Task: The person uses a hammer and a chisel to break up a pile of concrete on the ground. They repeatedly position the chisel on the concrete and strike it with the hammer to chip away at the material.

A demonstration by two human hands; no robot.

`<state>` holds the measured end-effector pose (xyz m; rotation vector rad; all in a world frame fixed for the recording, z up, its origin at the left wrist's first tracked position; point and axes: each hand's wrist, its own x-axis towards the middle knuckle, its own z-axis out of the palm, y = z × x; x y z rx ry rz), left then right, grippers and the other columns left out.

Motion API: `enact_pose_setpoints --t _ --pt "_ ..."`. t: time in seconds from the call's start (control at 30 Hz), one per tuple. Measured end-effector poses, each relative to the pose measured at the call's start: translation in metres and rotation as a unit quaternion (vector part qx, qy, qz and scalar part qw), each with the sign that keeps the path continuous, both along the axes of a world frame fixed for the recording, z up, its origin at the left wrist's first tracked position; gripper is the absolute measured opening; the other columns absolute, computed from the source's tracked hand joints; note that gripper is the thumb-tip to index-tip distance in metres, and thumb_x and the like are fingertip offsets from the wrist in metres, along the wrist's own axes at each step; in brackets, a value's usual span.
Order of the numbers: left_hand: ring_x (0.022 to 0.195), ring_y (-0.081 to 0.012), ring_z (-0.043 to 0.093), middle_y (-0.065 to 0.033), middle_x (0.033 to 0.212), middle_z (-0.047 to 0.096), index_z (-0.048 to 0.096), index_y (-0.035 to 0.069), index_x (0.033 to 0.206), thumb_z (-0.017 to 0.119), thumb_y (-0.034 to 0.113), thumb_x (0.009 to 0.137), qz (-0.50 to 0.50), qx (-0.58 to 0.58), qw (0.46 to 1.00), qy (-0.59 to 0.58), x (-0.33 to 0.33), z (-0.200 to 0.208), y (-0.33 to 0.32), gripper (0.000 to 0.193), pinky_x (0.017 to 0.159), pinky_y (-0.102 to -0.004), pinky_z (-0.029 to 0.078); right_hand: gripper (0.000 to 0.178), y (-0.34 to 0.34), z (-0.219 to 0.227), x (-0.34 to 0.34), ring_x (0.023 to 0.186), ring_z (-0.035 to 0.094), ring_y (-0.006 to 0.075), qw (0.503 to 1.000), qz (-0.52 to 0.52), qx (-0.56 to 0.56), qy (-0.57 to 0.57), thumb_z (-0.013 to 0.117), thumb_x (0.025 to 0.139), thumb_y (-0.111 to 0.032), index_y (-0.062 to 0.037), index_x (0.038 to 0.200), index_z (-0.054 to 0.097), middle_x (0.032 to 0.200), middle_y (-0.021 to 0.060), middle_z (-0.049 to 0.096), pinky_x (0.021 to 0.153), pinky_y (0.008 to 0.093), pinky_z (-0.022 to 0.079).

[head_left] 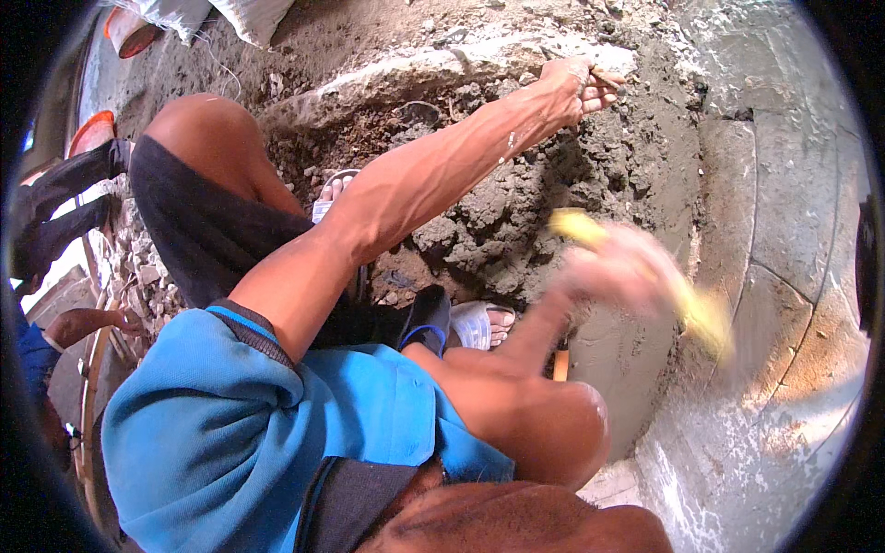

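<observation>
Head view, looking down: left hand [576, 85] at one o'clock, fingers pinched on a thin dark stick-like tool [608, 79] at the rim of the grey wet mortar heap [516, 203]. Right hand [627, 272], blurred at three o'clock, is wrapped around a yellow flat float [701, 313] against the smooth grey cement surface [784, 212].

A long yellow flat-bladed tool [645, 281], motion-blurred, slants from upper left to lower right over a smooth grey wet cement surface [608, 359] beside a lumpy heap of dark grey mortar [516, 203]. A thin brownish stick-like object [604, 78], mostly hidden by fingers, lies at the heap's far edge, on a pale concrete ridge [433, 69].
</observation>
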<state>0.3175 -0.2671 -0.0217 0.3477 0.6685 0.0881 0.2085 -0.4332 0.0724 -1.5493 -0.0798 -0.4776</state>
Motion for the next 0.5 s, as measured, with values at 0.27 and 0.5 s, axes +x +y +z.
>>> enact_pose_setpoints --t 0.27,0.5 --pt "0.090 -0.0275 0.070 -0.0202 0.111 0.067 0.053 -0.003 0.113 0.049 0.018 0.100 0.022 0.034 0.999 0.025 -0.046 -0.009 -0.001 0.025 0.070 -0.0346 0.063 0.027 -0.020 -0.026 -0.017 0.039 0.035 0.0035 0.927 0.130 0.114 0.332 0.049 0.102 -0.034 -0.0107 0.089 0.047 0.059 -0.0051 0.039 0.029 0.0196 0.029" --pt "0.047 -0.0059 0.046 -0.0128 0.090 0.073 0.055 0.004 0.096 0.054 0.025 0.100 0.029 0.213 0.975 0.049 -0.083 -0.005 -0.033 0.021 0.041 -0.0204 0.036 0.041 -0.034 0.018 -0.016 0.037 0.027 0.0050 0.949 0.118 0.128 0.262 0.051 0.098 -0.048 -0.0127 0.080 0.040 0.056 -0.0040 0.031 0.028 0.0218 0.023"
